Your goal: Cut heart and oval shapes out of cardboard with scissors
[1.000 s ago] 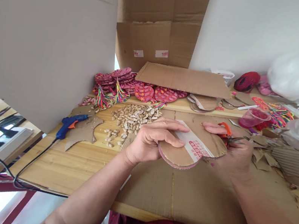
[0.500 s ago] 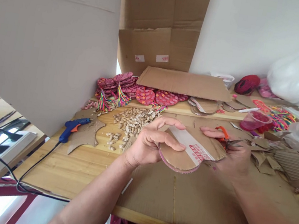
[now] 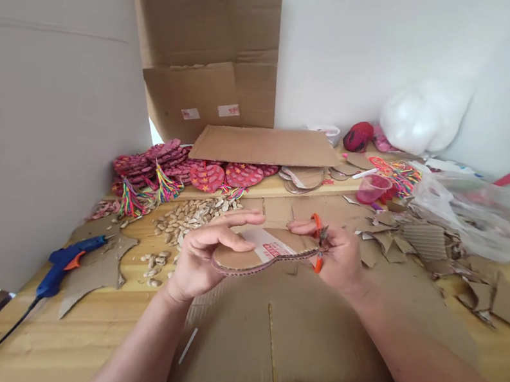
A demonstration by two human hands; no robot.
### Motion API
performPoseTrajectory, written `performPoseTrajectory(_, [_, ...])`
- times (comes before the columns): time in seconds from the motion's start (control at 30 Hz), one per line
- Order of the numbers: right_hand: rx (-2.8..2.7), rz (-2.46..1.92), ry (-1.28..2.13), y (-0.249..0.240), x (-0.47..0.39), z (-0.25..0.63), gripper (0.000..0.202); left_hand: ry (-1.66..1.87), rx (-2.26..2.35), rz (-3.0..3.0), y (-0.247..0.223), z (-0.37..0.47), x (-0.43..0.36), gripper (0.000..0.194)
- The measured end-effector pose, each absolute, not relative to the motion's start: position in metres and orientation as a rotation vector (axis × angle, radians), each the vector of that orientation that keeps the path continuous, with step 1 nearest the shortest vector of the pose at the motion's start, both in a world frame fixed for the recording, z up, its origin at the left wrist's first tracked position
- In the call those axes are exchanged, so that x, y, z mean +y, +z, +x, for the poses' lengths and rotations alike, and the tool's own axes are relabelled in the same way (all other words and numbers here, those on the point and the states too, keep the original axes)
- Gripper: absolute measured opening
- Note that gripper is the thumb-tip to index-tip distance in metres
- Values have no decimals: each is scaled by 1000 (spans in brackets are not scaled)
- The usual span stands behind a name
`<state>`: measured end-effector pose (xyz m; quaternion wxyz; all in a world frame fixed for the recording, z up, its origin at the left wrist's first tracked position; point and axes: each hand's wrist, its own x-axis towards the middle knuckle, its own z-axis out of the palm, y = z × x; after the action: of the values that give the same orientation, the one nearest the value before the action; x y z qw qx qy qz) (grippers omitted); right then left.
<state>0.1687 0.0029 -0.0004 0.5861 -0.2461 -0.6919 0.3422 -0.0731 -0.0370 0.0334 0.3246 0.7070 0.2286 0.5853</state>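
A rounded cardboard piece [image 3: 236, 258] with a white and red label and a dark pinkish edge is tilted above the cardboard sheet on the table. My left hand [image 3: 213, 252] holds its left end, fingers on top. My right hand [image 3: 339, 257] is at the right end, closed round scissors [image 3: 319, 266] with orange handles. The scissors lie close to the piece's right edge; whether the blades touch it is unclear.
A blue glue gun [image 3: 64, 263] lies on torn cardboard at the left. Peanut shells [image 3: 177, 217] are spread behind my left hand. Pink decorated pieces [image 3: 206, 176] with tassels are stacked at the back. Cardboard scraps [image 3: 425, 240] and a plastic bag [image 3: 490, 217] lie on the right.
The view has turned to the right. The cardboard piece is tilted more, showing its edge, and my right hand with the scissors has turned, with the orange handles now more upright.
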Motion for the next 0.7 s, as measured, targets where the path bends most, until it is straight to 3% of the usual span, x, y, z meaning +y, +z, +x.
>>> performPoseTrajectory(0.17, [-1556, -710, 881, -1, -7, 163, 20, 1384, 589, 1392, 20, -72, -35, 15])
performPoseTrajectory(0.43, [-1573, -903, 821, -1, -15, 158, 29, 1421, 685, 1003, 9, -65, -26, 33])
performPoseTrajectory(0.7, [-1648, -943, 661, 6, -21, 157, 26, 1381, 752, 1055, 9, -62, -28, 21])
